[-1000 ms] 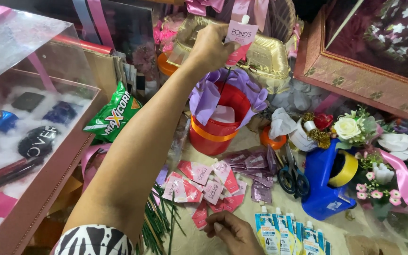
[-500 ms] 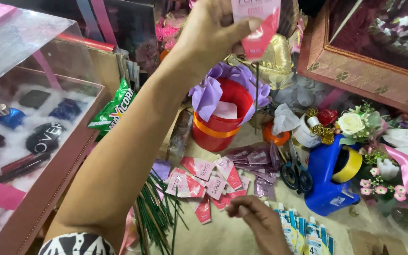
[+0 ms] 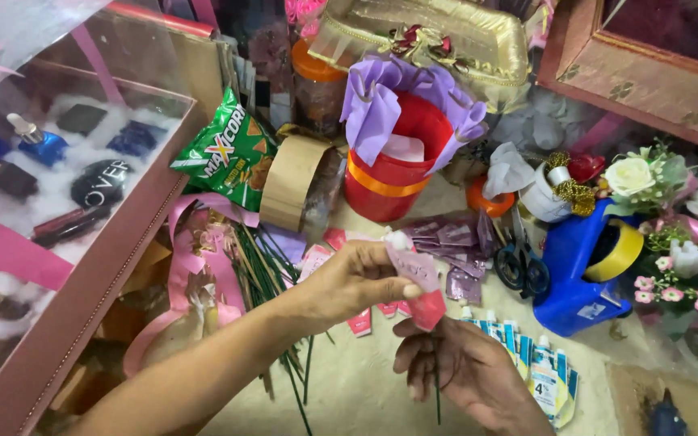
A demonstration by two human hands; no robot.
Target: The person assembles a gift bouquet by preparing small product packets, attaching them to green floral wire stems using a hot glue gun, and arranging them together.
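My left hand [image 3: 353, 282] pinches a small pink sachet [image 3: 418, 278] between thumb and fingers, held low over the floor. A thin green stick [image 3: 436, 386] hangs down from the sachet. Just below, my right hand [image 3: 462, 367] is palm up, its fingers curled loosely around the stick. More pink and purple sachets [image 3: 450, 241] lie scattered on the floor behind the hands. Beyond them stands a red bucket [image 3: 389, 182] lined with purple paper.
A pink gift box [image 3: 98, 266] with a clear lid fills the left. Nearby lie a green snack bag [image 3: 228, 153], a brown tape roll [image 3: 292, 184], green sticks [image 3: 264, 266], scissors [image 3: 519, 268], a blue tape dispenser [image 3: 571, 282], blue-white sachets [image 3: 536, 367] and flowers [image 3: 636, 173].
My left hand has come down from high by the gold basket to in front of me, bringing the pink sachet on its stick. My right hand has risen to the stick.
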